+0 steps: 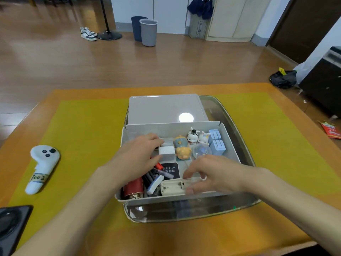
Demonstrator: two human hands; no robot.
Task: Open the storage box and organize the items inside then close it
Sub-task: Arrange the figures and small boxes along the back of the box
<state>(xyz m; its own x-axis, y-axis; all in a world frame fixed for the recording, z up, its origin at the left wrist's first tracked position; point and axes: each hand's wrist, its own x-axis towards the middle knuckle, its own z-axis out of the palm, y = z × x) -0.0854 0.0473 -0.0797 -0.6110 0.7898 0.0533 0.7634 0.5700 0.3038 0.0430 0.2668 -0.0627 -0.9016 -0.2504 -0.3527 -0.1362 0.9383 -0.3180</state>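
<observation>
The white storage box [232, 143] stands open on a metal tray, its lid [162, 108] lying flat behind it. Inside are small figurines [181, 147], two pale blue plugs [216, 142], a clear ball [202, 150], a black card [170, 170], pens, a red cylinder [133, 188] and a white charger cube [167, 154]. My left hand [138, 154] reaches into the box's left part with its fingertips at the charger cube. My right hand [212, 174] grips a cream oblong case [173, 187] at the box's front wall.
The metal tray [245, 145] sits on a yellow mat over an orange table. A white controller [41, 167] lies on the mat at left, and a black device [11, 224] at the near left corner. Bins and shoes stand far off on the floor.
</observation>
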